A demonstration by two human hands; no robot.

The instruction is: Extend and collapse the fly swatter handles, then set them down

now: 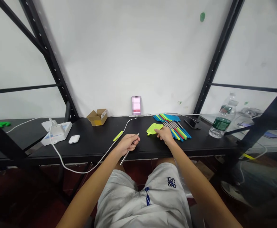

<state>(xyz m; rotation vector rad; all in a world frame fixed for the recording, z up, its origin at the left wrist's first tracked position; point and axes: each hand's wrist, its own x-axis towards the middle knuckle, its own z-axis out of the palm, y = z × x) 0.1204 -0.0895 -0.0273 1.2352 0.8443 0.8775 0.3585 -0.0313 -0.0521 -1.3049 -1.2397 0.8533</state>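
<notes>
My left hand [129, 143] is closed around a thin silver metal rod [124, 157], which slants down past the table's front edge. My right hand [164, 134] pinches a yellow-green, leaf-shaped fly swatter head [154, 128] by its right side, just above the black table. Between the two hands there is a gap, and the rod and the head are apart. A yellow-green handle [118, 136] lies on the table beyond my left hand. Right of my right hand, several assembled fly swatters [174, 126] lie fanned together, with blue, green, yellow and red heads and handles.
A phone [136, 105] leans on the wall, its white cable running across the black table [100, 137]. Leftward are an open cardboard box [97, 117], a white earbud case [74, 139] and a power strip [60, 133]. A dark phone [192, 123] and water bottles [221, 122] stand rightward.
</notes>
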